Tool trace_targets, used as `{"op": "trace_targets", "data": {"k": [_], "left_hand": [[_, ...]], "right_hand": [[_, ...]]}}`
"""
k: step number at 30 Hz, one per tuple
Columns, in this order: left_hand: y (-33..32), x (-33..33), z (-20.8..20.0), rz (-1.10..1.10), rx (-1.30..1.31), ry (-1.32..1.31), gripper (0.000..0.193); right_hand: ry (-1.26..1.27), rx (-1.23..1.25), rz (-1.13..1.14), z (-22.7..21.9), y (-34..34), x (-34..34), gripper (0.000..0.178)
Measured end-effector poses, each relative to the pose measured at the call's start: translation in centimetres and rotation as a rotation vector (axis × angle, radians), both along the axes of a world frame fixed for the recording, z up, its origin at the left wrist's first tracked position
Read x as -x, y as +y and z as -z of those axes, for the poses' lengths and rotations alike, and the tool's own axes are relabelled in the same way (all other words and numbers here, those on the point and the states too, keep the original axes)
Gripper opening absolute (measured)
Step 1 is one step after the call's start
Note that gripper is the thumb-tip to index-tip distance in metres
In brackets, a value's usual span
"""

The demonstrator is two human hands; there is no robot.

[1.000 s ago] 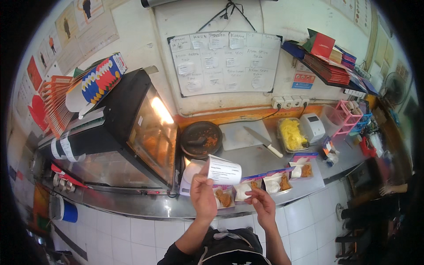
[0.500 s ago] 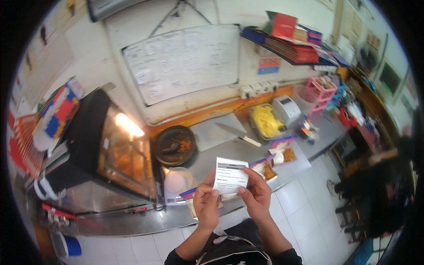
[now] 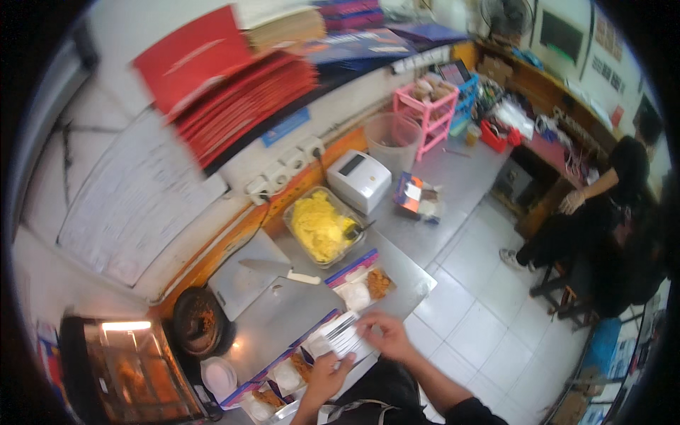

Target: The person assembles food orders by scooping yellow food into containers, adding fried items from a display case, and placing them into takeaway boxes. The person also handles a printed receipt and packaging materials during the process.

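Observation:
A small white printed paper slip (image 3: pixel 341 336) is held up in front of me, over the counter's front edge. My left hand (image 3: pixel 327 377) is closed on its lower left part, thumb on top. Curled fingers of my right hand (image 3: pixel 387 337) pinch the slip's right edge, slightly blurred. Behind and below the slip stand open purple-edged meal boxes with white rice and brown fried food; one box (image 3: pixel 365 289) is just beyond it, and another box (image 3: pixel 287 377) is left of my left hand.
A knife (image 3: pixel 303 277) lies partly on a cutting board (image 3: pixel 244 278). Nearby are a tub of yellow food (image 3: pixel 319 228), a white label printer (image 3: pixel 359 181), a stone mortar (image 3: pixel 200 322) and a lit food warmer (image 3: pixel 134 368). Red folded cartons (image 3: pixel 241 106) sit on a shelf. A person (image 3: pixel 602 191) is at right.
My view has swung right, bringing the shelf and printer closer. The slip has tilted and moved lower, with my right hand shifted to its upper right edge.

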State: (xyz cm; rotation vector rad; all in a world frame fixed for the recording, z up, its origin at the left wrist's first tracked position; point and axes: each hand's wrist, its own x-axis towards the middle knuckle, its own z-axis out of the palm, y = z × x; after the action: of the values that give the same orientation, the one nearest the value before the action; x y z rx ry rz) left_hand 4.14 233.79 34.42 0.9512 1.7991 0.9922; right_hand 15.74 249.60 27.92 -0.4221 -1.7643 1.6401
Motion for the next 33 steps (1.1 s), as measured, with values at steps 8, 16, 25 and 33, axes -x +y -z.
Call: {"op": "trace_targets", "data": {"k": [8,16,25,33], "left_hand": [[9.0,-2.5,0.9,0.303,0.154,-0.049,0.034],[12.3,-1.5,5.8,0.195,0.277,-0.003,0.031],[15.2,-2.2,8.0,0.211,0.368,-0.008,0.03],[11.0,0.1,6.9,0.052,0.384,0.049,0.03]], "right_hand": [[-0.294,0.299,0.897,20.4,31.7,-9.3,0.029],[-0.76,-0.248,1.076,30.5,43.3,-10.0,0.027],[-0.755,-0.21,0.755,29.3,52.1,-4.8,0.028],[-0.776,-0.679,0.691,22.9,41.5,-4.3,0.045]]}}
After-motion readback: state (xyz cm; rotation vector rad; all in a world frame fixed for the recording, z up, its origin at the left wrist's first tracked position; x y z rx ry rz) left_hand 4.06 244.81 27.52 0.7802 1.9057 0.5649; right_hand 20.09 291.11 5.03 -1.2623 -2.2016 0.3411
